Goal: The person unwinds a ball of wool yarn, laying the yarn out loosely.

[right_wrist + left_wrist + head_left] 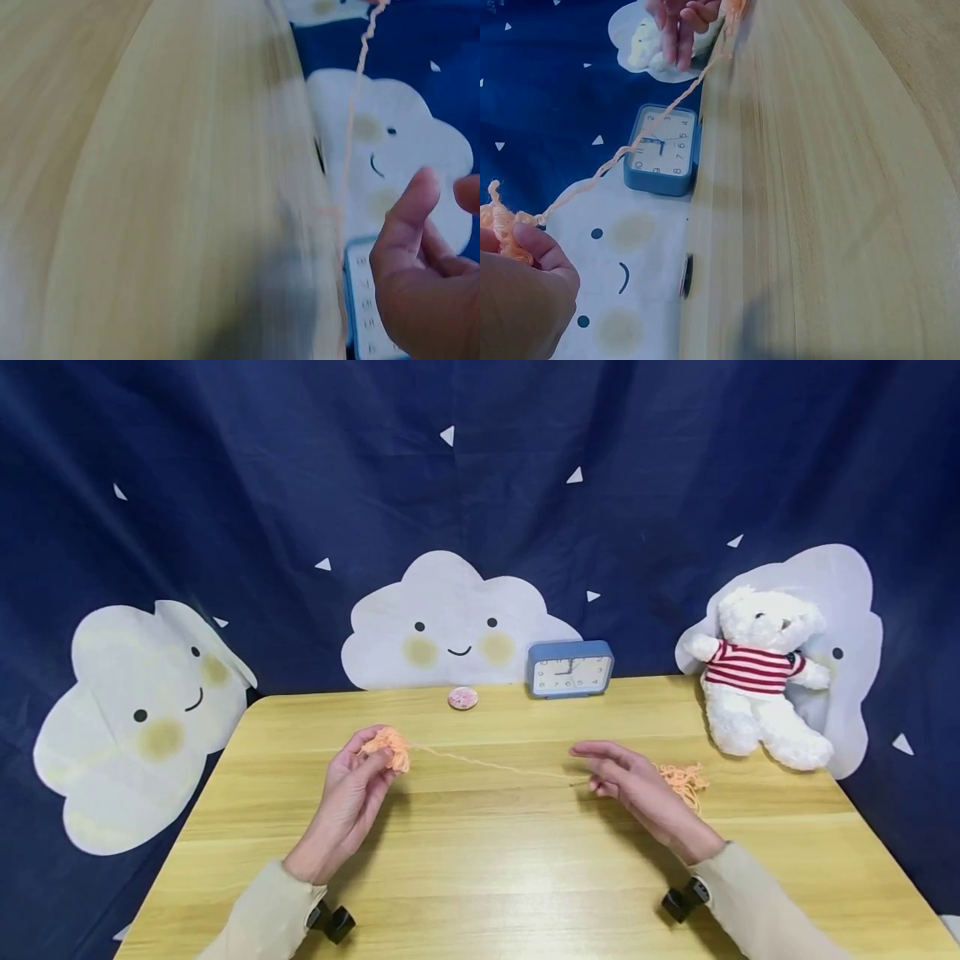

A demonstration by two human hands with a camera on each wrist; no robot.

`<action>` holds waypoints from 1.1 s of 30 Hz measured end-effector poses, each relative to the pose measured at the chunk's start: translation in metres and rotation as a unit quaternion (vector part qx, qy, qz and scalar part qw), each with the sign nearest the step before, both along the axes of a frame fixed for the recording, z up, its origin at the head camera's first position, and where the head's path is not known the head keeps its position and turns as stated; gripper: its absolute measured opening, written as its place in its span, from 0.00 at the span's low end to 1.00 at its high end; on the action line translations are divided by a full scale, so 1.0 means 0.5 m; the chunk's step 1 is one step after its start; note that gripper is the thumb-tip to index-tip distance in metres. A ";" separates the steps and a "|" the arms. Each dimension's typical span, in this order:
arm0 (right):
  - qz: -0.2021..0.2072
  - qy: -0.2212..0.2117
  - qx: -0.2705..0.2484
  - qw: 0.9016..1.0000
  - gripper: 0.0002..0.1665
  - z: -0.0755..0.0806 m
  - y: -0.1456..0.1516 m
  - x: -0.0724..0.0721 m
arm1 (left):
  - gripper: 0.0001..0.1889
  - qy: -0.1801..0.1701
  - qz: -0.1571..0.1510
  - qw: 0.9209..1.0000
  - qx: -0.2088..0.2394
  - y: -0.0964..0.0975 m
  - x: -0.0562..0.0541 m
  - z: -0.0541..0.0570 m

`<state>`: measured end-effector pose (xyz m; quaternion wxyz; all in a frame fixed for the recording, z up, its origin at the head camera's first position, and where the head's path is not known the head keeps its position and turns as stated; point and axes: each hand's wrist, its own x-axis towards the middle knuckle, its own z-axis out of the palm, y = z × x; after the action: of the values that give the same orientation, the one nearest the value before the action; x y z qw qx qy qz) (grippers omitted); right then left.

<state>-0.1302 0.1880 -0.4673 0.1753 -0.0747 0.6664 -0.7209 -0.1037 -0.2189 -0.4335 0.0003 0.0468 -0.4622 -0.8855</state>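
In the head view, my left hand (352, 793) pinches a small wound bundle of peach-orange yarn (392, 748) between thumb and fingers, raised over the table. A single strand (495, 766) runs from the bundle across to the right. My right hand (637, 785) hovers by the strand's far end with its fingers apart and loosely bent. Seen from the right wrist, thumb and fingers of the right hand (420, 277) have nothing between them, and the strand (349, 135) passes beside them. A loose tangle of the same yarn (682, 783) lies just beyond the right hand, partly hidden by it.
Along the back of the wooden table (480, 877) stands a blue clock (572, 668), with a small round pink object (462, 697) left of it. A white teddy bear (765, 677) in a striped shirt sits at the back right, against a dark blue cloud-patterned curtain (300, 460).
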 end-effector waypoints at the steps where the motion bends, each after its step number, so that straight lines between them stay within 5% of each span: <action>1: 0.017 0.002 -0.005 1.000 0.29 -0.001 -0.011 -0.003 | 0.18 -0.001 -0.001 1.000 -0.001 0.000 0.000 0.000; 18: 0.160 -0.031 -0.037 0.986 0.37 -0.009 -0.132 -0.035 | 0.19 -0.002 -0.011 1.000 -0.012 0.001 -0.006 0.005; 33: 0.081 0.033 0.074 0.993 0.18 0.000 -0.057 -0.018 | 0.18 -0.004 0.004 0.999 -0.038 -0.002 0.004 0.002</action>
<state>-0.1391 0.1596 -0.4675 0.2161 -0.1385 0.7152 -0.6501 -0.1014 -0.2198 -0.4323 0.0035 0.0519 -0.4954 -0.8671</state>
